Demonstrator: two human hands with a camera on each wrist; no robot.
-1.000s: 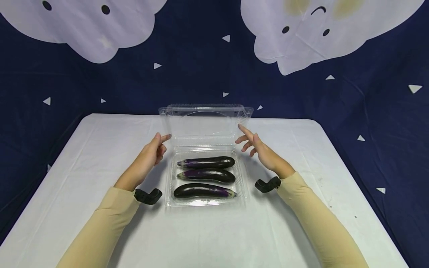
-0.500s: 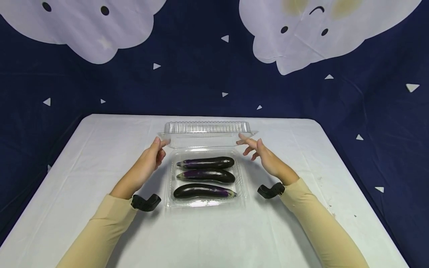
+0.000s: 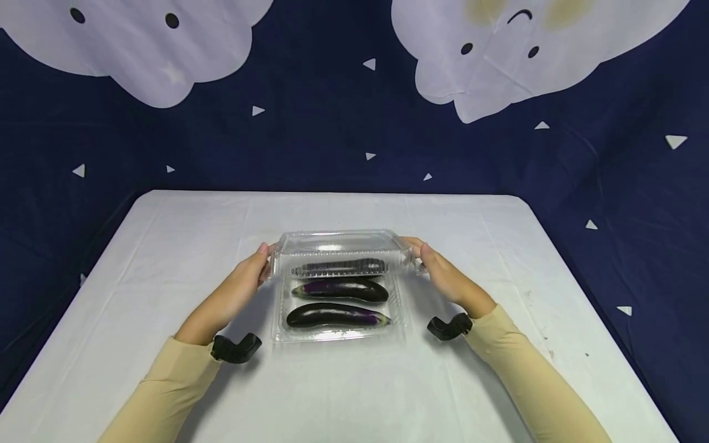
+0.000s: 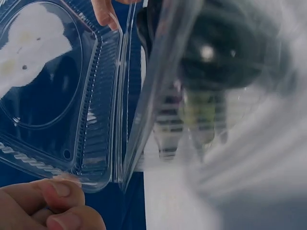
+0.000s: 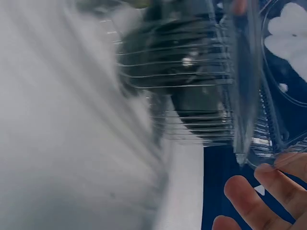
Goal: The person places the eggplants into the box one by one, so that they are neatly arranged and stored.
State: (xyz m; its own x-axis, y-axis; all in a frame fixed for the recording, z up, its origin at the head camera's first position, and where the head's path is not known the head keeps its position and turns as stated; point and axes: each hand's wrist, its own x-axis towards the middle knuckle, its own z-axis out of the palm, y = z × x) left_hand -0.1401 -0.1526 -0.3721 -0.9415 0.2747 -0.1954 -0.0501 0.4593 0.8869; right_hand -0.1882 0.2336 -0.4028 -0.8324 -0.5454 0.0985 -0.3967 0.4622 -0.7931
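A clear plastic clamshell box holds three dark purple eggplants lying crosswise: the front eggplant (image 3: 332, 315), the middle eggplant (image 3: 340, 290) and the back eggplant (image 3: 339, 268), which shows through the lid. The hinged lid (image 3: 338, 242) is tilted part-way over the base (image 3: 327, 336). My left hand (image 3: 240, 280) touches the lid's left side with its fingertips, the fingers loosely bent in the left wrist view. At the lid's right side my right hand (image 3: 445, 277) touches the plastic; its fingers (image 5: 278, 187) look fairly straight in the right wrist view.
A white cloth-covered table (image 3: 354, 394) bears the box. Behind it hangs a dark blue curtain (image 3: 310, 141) with clouds and small triangles. Black wrist mounts, one on the left wrist (image 3: 237, 349) and one on the right wrist (image 3: 450, 327), stick out toward the box.
The lid has swung from upright behind the base forward and down, now covering the back eggplant. Both hands have stayed at its sides, moving with it. The eggplants have not moved.
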